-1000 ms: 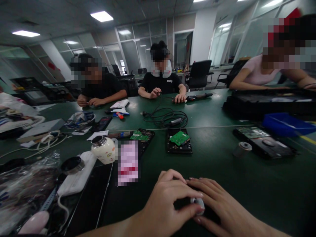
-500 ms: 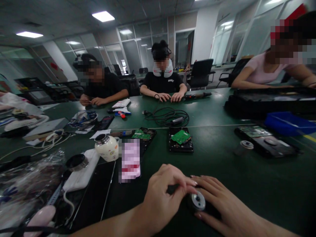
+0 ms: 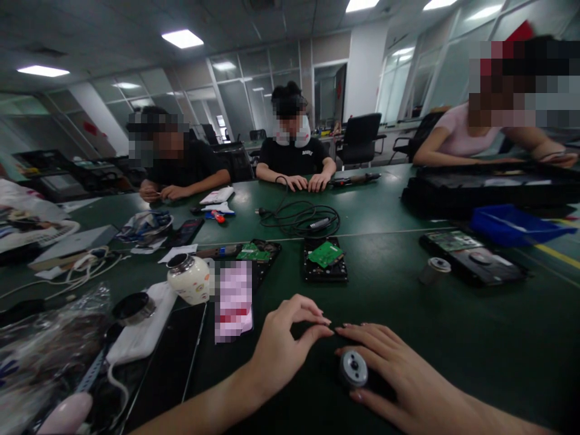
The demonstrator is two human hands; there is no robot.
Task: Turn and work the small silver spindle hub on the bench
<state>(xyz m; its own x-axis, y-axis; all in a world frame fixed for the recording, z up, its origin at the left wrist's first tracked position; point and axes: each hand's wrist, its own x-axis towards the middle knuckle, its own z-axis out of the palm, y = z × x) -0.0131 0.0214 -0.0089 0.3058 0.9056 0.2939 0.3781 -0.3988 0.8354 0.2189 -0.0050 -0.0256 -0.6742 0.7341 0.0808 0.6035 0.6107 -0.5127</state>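
My right hand [image 3: 394, 377] lies near the front edge of the green table [image 3: 408, 302], its fingers curled round a small round metal part [image 3: 353, 368] with a hub in its middle. My left hand [image 3: 283, 347] hovers just left of it, thumb and forefinger pinched together at the fingertips; whether anything is between them I cannot make out. The two hands' fingertips nearly touch above the part. Whatever dark thing lies under the part is hidden by my hands.
Ahead lie two opened hard drives with green circuit boards [image 3: 326, 257] [image 3: 254, 251], a coiled black cable [image 3: 301, 217], a white jar [image 3: 190, 279], a tablet [image 3: 167, 362], and at right another opened drive [image 3: 475, 260] and a blue tray [image 3: 516, 223]. Three people sit across the table.
My left hand has lifted off the round part and drawn back to the left, pinching its fingertips. The part now shows in full beside my right hand's fingers.
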